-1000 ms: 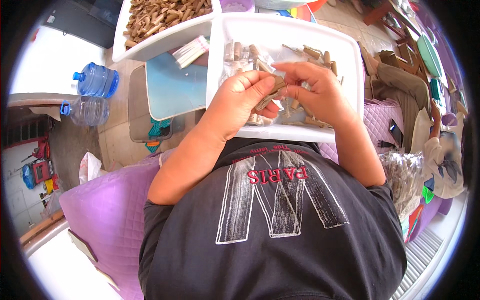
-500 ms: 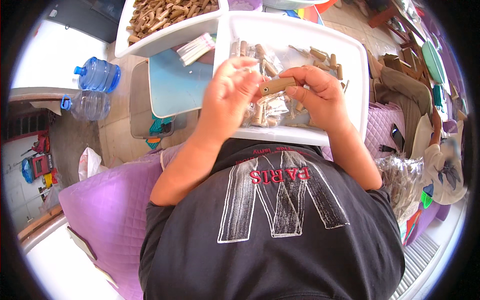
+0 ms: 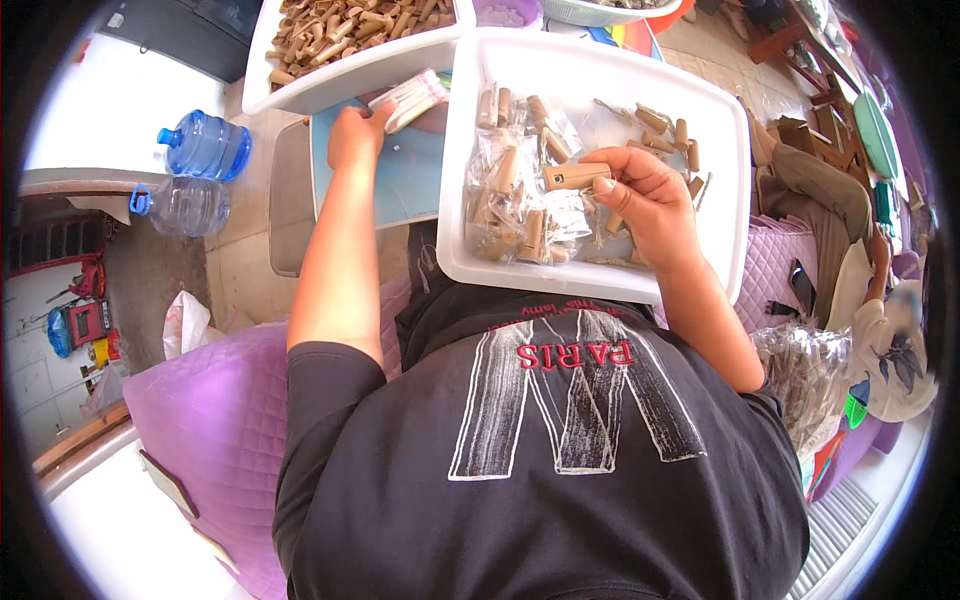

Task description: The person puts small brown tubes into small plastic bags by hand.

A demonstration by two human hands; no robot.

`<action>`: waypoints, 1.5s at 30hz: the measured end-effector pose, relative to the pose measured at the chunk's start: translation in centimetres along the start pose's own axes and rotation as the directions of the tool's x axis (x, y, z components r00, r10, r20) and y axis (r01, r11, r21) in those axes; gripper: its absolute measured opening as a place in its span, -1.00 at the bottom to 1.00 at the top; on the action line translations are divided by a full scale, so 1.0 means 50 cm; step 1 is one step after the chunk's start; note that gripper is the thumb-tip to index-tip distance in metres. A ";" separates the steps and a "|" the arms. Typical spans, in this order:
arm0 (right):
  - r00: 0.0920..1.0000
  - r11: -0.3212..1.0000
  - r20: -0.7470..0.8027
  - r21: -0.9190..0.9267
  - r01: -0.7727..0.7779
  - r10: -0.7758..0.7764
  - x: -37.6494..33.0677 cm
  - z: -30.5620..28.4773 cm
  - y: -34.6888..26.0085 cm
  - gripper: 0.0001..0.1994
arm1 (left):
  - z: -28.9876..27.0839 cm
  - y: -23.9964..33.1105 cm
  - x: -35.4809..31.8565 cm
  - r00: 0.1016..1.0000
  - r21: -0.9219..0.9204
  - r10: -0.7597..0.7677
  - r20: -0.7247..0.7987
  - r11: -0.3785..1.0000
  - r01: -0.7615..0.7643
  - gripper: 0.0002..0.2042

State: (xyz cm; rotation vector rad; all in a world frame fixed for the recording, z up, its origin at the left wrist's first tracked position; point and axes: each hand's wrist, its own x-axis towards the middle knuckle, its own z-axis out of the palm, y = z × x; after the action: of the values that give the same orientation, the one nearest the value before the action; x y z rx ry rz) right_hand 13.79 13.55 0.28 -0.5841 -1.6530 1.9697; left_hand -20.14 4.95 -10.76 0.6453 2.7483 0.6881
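Observation:
Above the white tub [image 3: 735,250], my right hand [image 3: 645,195] pinches a short bamboo tube [image 3: 578,177] between thumb and fingers. The tube lies sideways, with a small dark hole near its left end. My left hand [image 3: 355,135] reaches out over the blue board [image 3: 400,190], its fingers closed at the left end of a clear pack of thin white sticks [image 3: 415,100]. What those fingertips grip, if anything, is hidden. Several similar tubes lie in the tub, some in clear plastic bags [image 3: 505,180], others loose like the tube [image 3: 655,120] at the right.
A white bin [image 3: 350,75] full of small brown pieces stands at the far left. Two large water bottles [image 3: 208,145] are on the floor further left. To the right, a person's leg [image 3: 825,185] and a phone [image 3: 802,284] are beside the purple quilted seat [image 3: 775,250].
My left hand has left the bamboo tube and moved left to the pack of white sticks. My right hand still holds the tube above the tub. The whole view has shifted slightly.

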 end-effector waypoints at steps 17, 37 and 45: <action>0.996 0.992 0.026 -0.100 -0.079 0.082 -0.003 0.002 0.007 -0.77 | 0.010 -0.102 -0.020 1.000 -0.769 0.000 0.012 0.640 0.009 -0.73; 0.867 0.778 -0.021 -0.452 0.436 -0.498 0.025 0.064 -0.041 -0.74 | -0.190 0.083 -0.326 0.978 -0.869 0.204 0.037 0.490 -0.069 -0.88; 0.713 0.435 0.150 -0.701 0.565 -0.685 0.023 0.054 -0.045 -0.68 | -0.184 0.121 -0.383 0.959 -0.920 0.267 0.091 0.391 -0.022 -0.85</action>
State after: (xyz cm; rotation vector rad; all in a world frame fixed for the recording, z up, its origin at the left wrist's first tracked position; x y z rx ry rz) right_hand 11.47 12.50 2.95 -0.2679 -2.1007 0.6673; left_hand -4.20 -2.87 2.41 0.6012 1.6319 1.8331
